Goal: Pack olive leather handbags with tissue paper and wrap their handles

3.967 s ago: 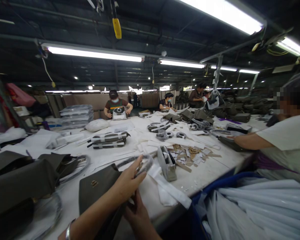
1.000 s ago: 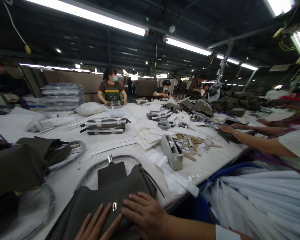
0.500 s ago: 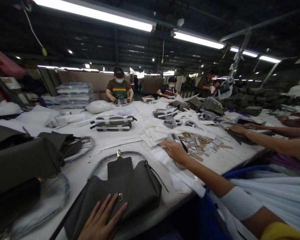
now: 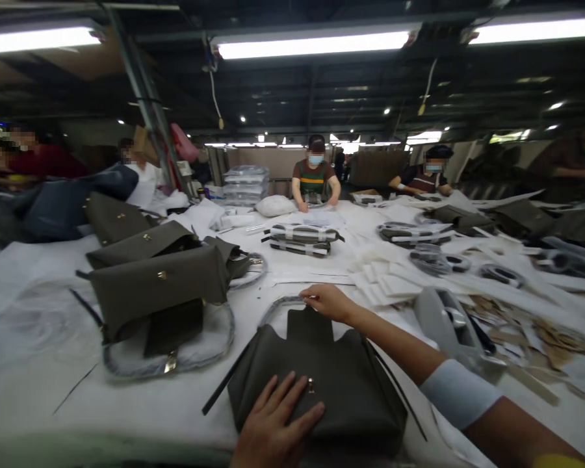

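A dark olive handbag (image 4: 341, 364) lies in front of me with its flap (image 4: 308, 324) spread away from me. My left hand (image 4: 277, 416) rests flat on the bag's body, fingers extended, just beside a small gold clasp (image 4: 311, 385). At the far tip of the flap is my right hand (image 4: 327, 303), with thumb and fingers pinched together. It covers the flap's tip, and whatever sits between the fingertips is hidden. A wrapped handle (image 4: 273, 309) curves on the table behind the bag. Dark straps hang at both of its sides.
More olive handbags (image 4: 160, 279) are stacked at the left. A grey tape dispenser (image 4: 431, 318) stands at the right, near white paper strips (image 4: 377, 276) and cardboard scraps (image 4: 531, 331). Wrapped bags (image 4: 302, 239) lie farther back. Across the table (image 4: 141, 416), a masked co-worker (image 4: 316, 172) handles something.
My right hand has moved from beside the white strips and dispenser to the flap's tip. The view has swung left. My left hand stays flat on the handbag.
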A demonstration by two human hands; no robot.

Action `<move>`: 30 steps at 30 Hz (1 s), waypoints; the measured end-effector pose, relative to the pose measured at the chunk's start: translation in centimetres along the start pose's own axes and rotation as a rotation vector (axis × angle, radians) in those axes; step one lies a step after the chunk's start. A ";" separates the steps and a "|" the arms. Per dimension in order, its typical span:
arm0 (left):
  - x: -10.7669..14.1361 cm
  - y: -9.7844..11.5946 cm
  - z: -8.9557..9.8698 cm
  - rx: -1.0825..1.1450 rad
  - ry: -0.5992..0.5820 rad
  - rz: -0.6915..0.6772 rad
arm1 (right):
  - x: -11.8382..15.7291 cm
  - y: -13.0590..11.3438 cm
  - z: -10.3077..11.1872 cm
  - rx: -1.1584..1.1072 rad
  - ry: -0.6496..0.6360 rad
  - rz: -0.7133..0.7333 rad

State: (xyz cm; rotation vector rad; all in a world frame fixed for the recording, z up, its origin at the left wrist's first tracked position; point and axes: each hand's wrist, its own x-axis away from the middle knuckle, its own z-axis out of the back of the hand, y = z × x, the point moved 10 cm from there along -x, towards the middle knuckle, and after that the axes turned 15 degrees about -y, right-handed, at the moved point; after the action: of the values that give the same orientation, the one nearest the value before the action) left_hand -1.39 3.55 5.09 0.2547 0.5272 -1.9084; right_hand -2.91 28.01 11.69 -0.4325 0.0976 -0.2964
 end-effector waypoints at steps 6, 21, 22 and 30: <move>0.5 -0.4 0.0 0.057 0.094 0.050 | -11.1 -7.1 -4.5 -0.066 -0.144 0.110; 1.3 -0.8 -0.7 0.074 0.077 0.158 | -18.5 -9.9 -9.6 -0.484 -0.130 -0.080; 1.2 -0.8 -0.7 0.091 0.063 0.155 | -18.6 -9.6 -8.7 -0.495 -0.089 -0.077; 1.3 -1.0 -0.2 0.084 0.202 0.185 | -17.9 -11.5 -10.5 -0.255 -0.170 0.195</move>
State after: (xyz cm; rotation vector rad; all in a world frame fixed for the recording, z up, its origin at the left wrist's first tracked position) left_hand -2.86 2.90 4.63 0.5376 0.5382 -1.7362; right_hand -24.58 19.29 7.65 -0.6943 0.0106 -0.0540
